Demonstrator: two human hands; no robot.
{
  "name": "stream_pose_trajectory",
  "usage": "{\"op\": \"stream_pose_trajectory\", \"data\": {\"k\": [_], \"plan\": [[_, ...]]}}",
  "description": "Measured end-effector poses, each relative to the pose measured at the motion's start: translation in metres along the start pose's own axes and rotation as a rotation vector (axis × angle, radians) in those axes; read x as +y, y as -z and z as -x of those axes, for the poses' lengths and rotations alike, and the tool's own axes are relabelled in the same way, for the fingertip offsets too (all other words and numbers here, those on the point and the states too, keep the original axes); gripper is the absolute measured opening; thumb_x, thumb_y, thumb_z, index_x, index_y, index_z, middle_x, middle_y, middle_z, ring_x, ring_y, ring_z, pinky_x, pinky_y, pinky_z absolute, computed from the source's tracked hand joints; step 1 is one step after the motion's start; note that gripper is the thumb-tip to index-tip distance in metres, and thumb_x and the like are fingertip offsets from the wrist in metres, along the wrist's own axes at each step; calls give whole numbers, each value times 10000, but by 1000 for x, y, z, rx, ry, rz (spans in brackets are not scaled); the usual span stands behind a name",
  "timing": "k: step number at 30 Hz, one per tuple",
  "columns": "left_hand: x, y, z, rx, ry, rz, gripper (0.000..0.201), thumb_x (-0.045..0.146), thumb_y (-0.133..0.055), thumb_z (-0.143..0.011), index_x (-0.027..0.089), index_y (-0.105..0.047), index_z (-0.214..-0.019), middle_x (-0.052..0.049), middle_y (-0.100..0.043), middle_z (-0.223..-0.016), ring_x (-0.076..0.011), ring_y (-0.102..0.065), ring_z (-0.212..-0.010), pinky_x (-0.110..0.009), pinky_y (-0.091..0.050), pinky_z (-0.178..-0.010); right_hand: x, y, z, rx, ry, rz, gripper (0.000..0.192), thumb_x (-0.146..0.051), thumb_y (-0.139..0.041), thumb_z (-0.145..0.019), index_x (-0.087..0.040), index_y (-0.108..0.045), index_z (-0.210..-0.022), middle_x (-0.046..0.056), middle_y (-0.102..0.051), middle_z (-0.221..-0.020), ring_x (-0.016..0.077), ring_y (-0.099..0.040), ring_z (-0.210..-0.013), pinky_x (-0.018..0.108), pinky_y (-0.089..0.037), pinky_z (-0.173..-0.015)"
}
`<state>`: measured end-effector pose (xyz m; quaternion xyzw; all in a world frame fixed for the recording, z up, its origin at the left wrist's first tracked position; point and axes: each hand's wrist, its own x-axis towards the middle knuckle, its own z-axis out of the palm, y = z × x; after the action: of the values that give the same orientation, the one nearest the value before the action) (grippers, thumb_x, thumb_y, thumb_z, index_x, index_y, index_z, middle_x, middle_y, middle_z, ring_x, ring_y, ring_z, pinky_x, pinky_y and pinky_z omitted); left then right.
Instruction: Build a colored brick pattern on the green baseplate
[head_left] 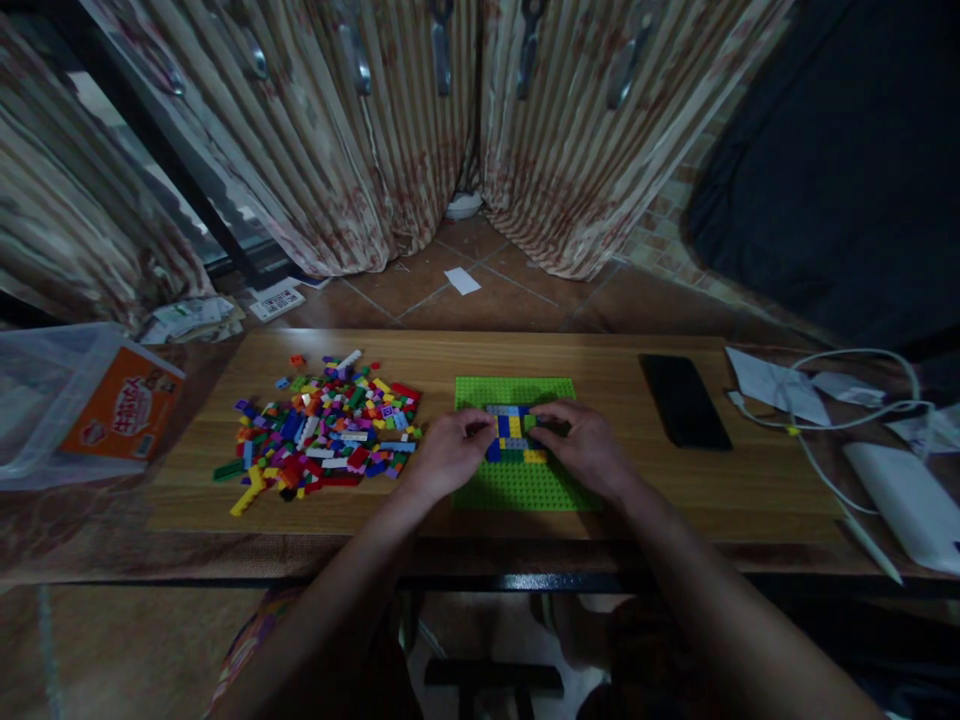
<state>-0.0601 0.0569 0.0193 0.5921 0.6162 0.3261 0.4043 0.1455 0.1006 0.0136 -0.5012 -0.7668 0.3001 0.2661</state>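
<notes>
A green studded baseplate [517,488] lies on the wooden board, with a small structure of toy bricks [514,427] in blue, grey, yellow and green near its middle. At the structure's left side, my left hand [451,452] has thumb and index finger bent together. Anything in that pinch is too small to make out. My right hand [583,442] reaches in from the right, its thumb and index finger closed about a green brick [529,422] at the structure's right edge. A yellow brick [535,456] sits just below the structure.
Left of the baseplate spreads a loose pile of many-coloured bricks [322,430]. A clear plastic box [45,400] with an orange label stands at the far left. To the right are a black phone [684,400], a white cable [817,470] and a white device [904,505].
</notes>
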Motion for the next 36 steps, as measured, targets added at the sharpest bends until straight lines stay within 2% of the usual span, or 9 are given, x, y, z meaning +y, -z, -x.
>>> {"op": "stream_pose_trajectory", "data": {"k": [10,17,23,29,32,36], "plan": [[-7,-2,-2,4,-13,23,200,293,-551,-841,203,-700,-940,-14,-735,-943,-153,-668,-827,-250,-511,-736,-2,5,3,-48,120,131,196,-235,-571,-849,-228,-684,-1010,49,-648,-893,211,-593,-852,371,-463,-816],[-7,-2,-1,5,-26,6,201,302,-549,-840,203,-703,-923,-16,-734,-944,-156,-663,-830,-253,-508,-738,3,1,2,-64,66,1,185,-289,-608,-837,-238,-692,-994,48,-626,-946,207,-586,-895,367,-466,-824],[-8,-1,0,-5,-34,-22,217,323,-545,-847,203,-701,-940,-20,-734,-930,-161,-662,-826,-258,-509,-732,0,2,3,-53,91,60,172,-242,-606,-821,-243,-704,-962,49,-624,-926,211,-587,-889,384,-462,-839],[-6,-1,1,-2,-42,-25,213,304,-534,-847,201,-702,-928,-14,-732,-920,-150,-660,-792,-248,-504,-713,-2,7,1,-115,116,96,202,-228,-626,-797,-246,-708,-981,45,-625,-929,205,-599,-866,370,-475,-811],[-3,0,1,-8,-36,-20,211,299,-531,-849,197,-699,-924,-14,-733,-907,-150,-661,-792,-248,-504,-710,0,8,2,-104,74,36,199,-257,-619,-807,-236,-703,-987,50,-644,-947,202,-616,-862,376,-488,-813],[-4,-1,1,-1,-26,-35,211,303,-532,-849,202,-699,-932,-12,-733,-899,-152,-662,-792,-250,-506,-718,2,6,3,5,-27,8,168,-310,-589,-825,-228,-703,-917,52,-686,-908,201,-638,-813,383,-503,-786]]}}
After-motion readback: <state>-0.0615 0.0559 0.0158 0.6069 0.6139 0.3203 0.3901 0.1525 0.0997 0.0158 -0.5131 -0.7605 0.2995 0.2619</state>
